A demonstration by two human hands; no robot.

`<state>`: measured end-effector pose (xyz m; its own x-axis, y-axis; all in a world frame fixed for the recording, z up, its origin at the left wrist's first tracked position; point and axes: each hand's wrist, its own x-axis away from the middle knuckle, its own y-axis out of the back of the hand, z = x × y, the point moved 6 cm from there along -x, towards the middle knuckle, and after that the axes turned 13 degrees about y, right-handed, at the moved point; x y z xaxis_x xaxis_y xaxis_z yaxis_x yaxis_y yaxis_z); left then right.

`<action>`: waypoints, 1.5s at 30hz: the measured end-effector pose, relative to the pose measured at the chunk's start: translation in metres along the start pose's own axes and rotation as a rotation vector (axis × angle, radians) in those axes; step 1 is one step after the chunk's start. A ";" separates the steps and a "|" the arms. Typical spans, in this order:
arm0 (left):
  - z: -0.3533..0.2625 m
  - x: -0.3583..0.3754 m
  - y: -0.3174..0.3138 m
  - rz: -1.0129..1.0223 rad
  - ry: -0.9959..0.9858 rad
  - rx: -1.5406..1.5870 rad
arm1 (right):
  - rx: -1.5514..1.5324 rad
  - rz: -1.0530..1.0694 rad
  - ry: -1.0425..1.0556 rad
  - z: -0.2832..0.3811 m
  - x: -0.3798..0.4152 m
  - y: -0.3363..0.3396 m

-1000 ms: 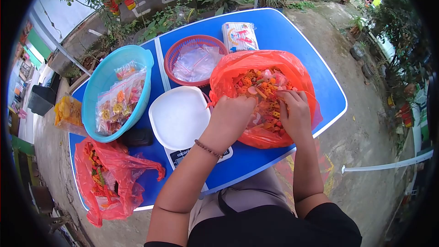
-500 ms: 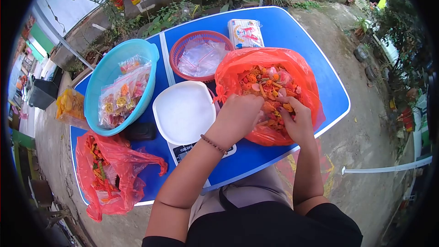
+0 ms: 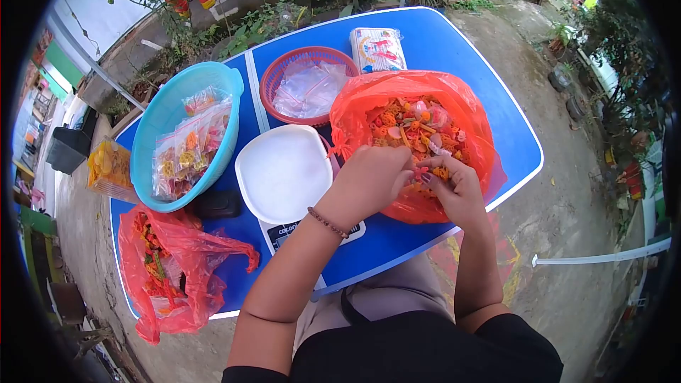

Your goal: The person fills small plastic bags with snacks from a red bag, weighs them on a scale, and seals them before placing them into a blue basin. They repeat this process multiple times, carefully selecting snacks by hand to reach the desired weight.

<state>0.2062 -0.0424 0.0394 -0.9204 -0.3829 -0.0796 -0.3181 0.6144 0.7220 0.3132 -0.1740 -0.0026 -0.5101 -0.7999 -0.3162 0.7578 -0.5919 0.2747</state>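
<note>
Over the near part of a red plastic bag (image 3: 474, 113), both my hands are close together. The bag lies open, full of small orange, yellow and pink pieces that look like uncooked crackers (image 3: 397, 117). My left hand (image 3: 376, 174) is closed in a pinch, its fingertips mostly hidden behind the knuckles. My right hand (image 3: 457, 188) pinches a small pinkish-red cracker piece (image 3: 421, 172) between thumb and fingers, right by the left fingertips. Left of my left hand sits a white kitchen scale (image 3: 285, 174) with a square plate.
A turquoise basin (image 3: 234, 135) holds several filled zip bags (image 3: 191, 149). Behind the scale, a red basket (image 3: 273, 74) contains clear bags (image 3: 310, 90). A white pack (image 3: 377, 50) stands at the back. Another red bag (image 3: 202, 255) and a dark object (image 3: 216, 203) lie at left on the blue table (image 3: 468, 50).
Both hands have lifted slightly out of the pieces, and a pinkish-red piece now shows between the fingertips. The view has shifted a little.
</note>
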 end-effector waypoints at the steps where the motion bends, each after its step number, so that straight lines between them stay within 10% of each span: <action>1: 0.000 0.000 0.000 0.003 0.010 0.007 | 0.010 -0.007 0.024 -0.001 0.000 0.000; 13: -0.003 0.002 0.004 0.001 -0.034 0.179 | 0.087 -0.079 0.081 0.010 0.003 0.004; 31: 0.005 0.003 -0.028 -0.106 -0.043 -0.371 | 0.067 -0.096 0.067 0.020 0.002 0.004; 45: 0.015 0.026 0.082 0.056 0.144 0.253 | -0.086 -0.099 0.141 0.029 -0.006 -0.018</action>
<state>0.1526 0.0087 0.0864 -0.9021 -0.4263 0.0671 -0.3309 0.7831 0.5266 0.2905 -0.1610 0.0211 -0.5263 -0.7128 -0.4636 0.7419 -0.6513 0.1593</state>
